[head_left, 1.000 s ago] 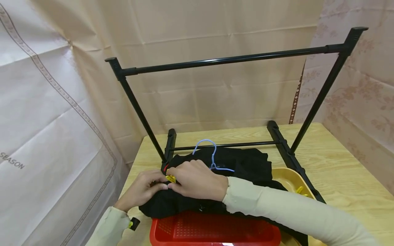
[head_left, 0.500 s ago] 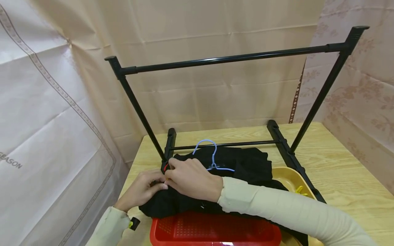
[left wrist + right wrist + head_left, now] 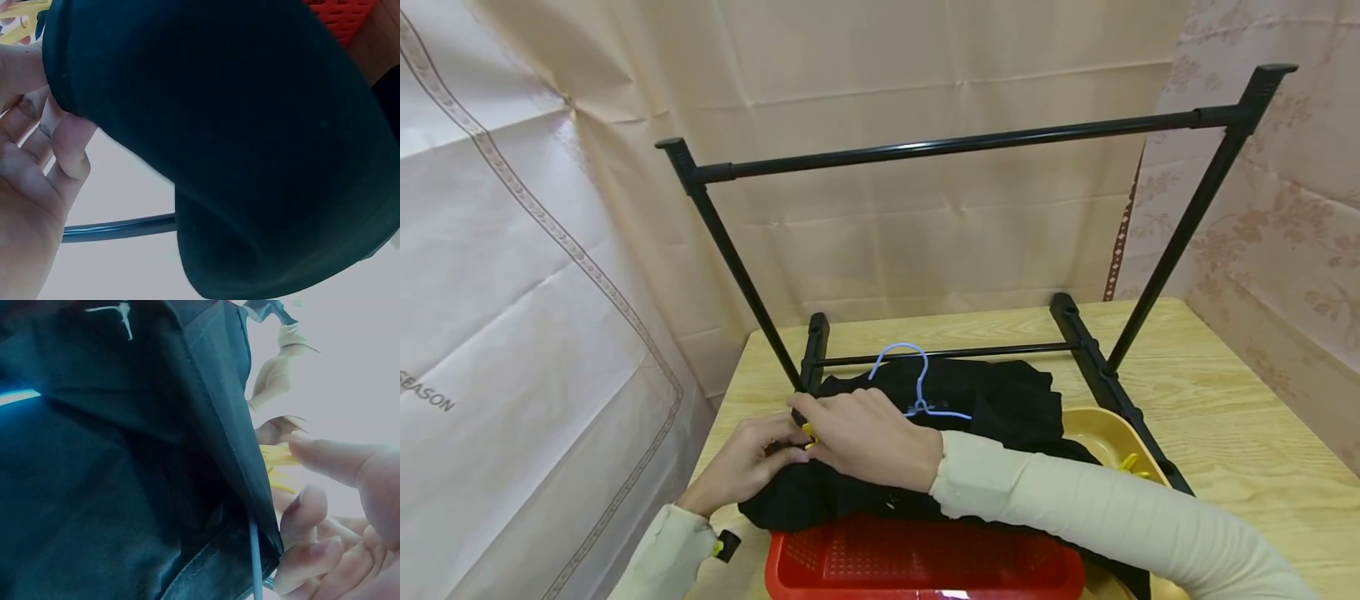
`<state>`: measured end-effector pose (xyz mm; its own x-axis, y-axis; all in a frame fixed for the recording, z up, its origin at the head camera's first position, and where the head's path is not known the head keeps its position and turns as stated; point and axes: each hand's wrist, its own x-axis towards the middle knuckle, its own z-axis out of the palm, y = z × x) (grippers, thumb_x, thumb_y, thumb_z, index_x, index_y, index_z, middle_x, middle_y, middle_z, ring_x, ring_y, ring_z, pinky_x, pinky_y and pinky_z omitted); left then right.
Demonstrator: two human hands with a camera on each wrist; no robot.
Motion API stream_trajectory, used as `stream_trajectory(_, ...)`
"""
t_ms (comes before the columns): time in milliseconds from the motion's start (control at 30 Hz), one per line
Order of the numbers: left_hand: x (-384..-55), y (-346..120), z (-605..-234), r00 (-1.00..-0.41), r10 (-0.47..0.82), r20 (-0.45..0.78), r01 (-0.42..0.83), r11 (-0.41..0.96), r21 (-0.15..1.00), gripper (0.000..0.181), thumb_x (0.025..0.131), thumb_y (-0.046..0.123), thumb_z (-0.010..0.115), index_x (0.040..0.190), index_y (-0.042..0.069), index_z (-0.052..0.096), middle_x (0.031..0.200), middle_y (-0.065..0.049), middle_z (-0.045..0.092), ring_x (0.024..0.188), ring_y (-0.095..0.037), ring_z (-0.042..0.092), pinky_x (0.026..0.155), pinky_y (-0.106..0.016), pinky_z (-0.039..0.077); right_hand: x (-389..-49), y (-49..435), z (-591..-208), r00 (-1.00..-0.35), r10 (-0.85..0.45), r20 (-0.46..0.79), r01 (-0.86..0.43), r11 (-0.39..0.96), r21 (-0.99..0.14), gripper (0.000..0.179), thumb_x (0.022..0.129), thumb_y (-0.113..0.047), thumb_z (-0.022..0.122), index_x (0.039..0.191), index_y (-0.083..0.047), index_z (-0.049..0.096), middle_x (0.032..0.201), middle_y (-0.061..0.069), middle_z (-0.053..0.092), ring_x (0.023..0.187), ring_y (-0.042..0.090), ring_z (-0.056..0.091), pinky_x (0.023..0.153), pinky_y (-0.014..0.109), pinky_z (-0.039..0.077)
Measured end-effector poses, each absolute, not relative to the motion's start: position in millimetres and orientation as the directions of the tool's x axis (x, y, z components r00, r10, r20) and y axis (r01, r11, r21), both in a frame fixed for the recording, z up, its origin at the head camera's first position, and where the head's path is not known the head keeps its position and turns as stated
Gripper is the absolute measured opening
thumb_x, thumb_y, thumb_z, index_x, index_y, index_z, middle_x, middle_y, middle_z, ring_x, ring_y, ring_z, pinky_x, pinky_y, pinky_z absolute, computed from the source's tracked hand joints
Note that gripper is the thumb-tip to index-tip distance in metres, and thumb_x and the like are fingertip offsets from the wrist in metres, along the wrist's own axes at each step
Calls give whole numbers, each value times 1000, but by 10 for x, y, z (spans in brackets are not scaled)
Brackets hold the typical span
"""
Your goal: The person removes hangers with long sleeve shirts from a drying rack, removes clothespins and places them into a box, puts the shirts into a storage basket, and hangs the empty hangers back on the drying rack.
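A black garment point(image 3: 1000, 396) lies bunched over the red basket, with a blue hanger point(image 3: 919, 383) on it, hook upward. At the garment's left end, my left hand point(image 3: 748, 462) pinches the cloth edge between thumb and fingers; the left wrist view shows the black cloth point(image 3: 219, 125) spread out beside that hand. My right hand point(image 3: 872, 437) pinches a yellow clothespin point(image 3: 279, 456) right at the edge of the cloth, next to the left fingertips. In the head view most of the clothespin is hidden behind the right fingers.
The red basket point(image 3: 925, 558) sits at the table's front, under the garment. A yellow tray point(image 3: 1093, 429) with yellow clothespins point(image 3: 1131, 465) in it stands to the right, partly behind the right sleeve. A black rack point(image 3: 962, 143) rises over the wooden table point(image 3: 1247, 408).
My right hand has shifted slightly left, closer to the left fingertips. The yellow clothespin slipped mostly out of sight half a second ago and shows again. The left hand has stayed in place.
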<state>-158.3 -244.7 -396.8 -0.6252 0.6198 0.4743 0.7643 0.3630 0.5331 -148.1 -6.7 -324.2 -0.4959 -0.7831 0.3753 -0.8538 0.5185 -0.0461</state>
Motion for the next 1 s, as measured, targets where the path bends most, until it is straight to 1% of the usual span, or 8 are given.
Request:
stream_trajectory(67, -1583, -2448, -3963, -629, 619, 471, 761, 366, 535, 28, 86, 0, 79, 100, 23, 73, 95, 8, 69, 80, -7, 64, 68, -25, 54, -1481, -70, -3239, -498, -779, 380, -850, 525, -37, 28, 94, -34, 78, 112, -15, 67, 76, -8, 61, 54, 5, 46, 43, 18, 33)
stream_trajectory(167, -1582, -2453, -3961, -636, 615, 466, 756, 372, 539, 28, 87, 0, 79, 100, 24, 73, 94, 8, 68, 78, -7, 62, 66, -24, 53, -1478, -72, -3243, -488, -780, 391, -849, 529, -5, 21, 94, -37, 77, 97, -18, 70, 81, -7, 63, 56, 6, 49, 45, 20, 35)
stream_trajectory(300, -1580, -2453, -3970, -636, 610, 473, 757, 375, 535, 26, 86, 0, 80, 98, 23, 73, 91, 9, 67, 76, -7, 61, 64, -23, 51, -1476, -82, -3259, -492, -777, 393, -840, 542, 19, 22, 96, -39, 75, 98, -17, 71, 83, -4, 62, 56, 7, 51, 45, 20, 36)
stream_trajectory(400, -1583, -2454, -3982, -632, 609, 480, 762, 371, 531, 26, 85, 0, 81, 97, 22, 72, 90, 9, 66, 75, -7, 60, 64, -23, 50, -1474, -87, -3267, -499, -774, 389, -835, 549, 21, 22, 96, -38, 74, 96, -16, 71, 81, -3, 61, 56, 8, 50, 44, 20, 36)
stream_trajectory(533, -1590, -2460, -3995, -626, 614, 480, 763, 358, 537, 29, 85, -1, 80, 100, 22, 73, 92, 5, 68, 77, -8, 62, 66, -24, 52, -1466, -86, -3273, -479, -781, 401, -844, 535, 35, 16, 95, -29, 76, 90, -16, 68, 80, -3, 59, 55, 9, 51, 44, 20, 36)
stream_trajectory(667, -1587, -2458, -3980, -628, 621, 469, 759, 354, 546, 28, 87, -1, 79, 101, 22, 73, 94, 1, 70, 79, -9, 63, 67, -25, 53, -1463, -82, -3282, -448, -784, 429, -852, 520, 61, 10, 94, -19, 74, 88, -16, 67, 80, -3, 60, 58, 11, 55, 44, 23, 39)
stream_trajectory(867, -1590, -2453, -3942, -617, 622, 481, 770, 354, 531, 24, 88, 2, 79, 98, 23, 72, 92, 7, 67, 74, -8, 59, 62, -23, 49, -1460, -68, -3295, -416, -759, 501, -869, 495, 27, 13, 93, -17, 75, 85, -16, 65, 79, -4, 60, 62, 12, 60, 47, 26, 43)
stream_trajectory(1000, -1604, -2463, -3957, -617, 617, 489, 772, 356, 527, 17, 89, 5, 79, 95, 19, 72, 89, 8, 66, 73, -7, 57, 61, -22, 48, -1458, -82, -3289, -399, -734, 550, -881, 472, -9, 14, 93, -14, 75, 84, -15, 64, 78, -4, 59, 58, 10, 57, 46, 24, 42)
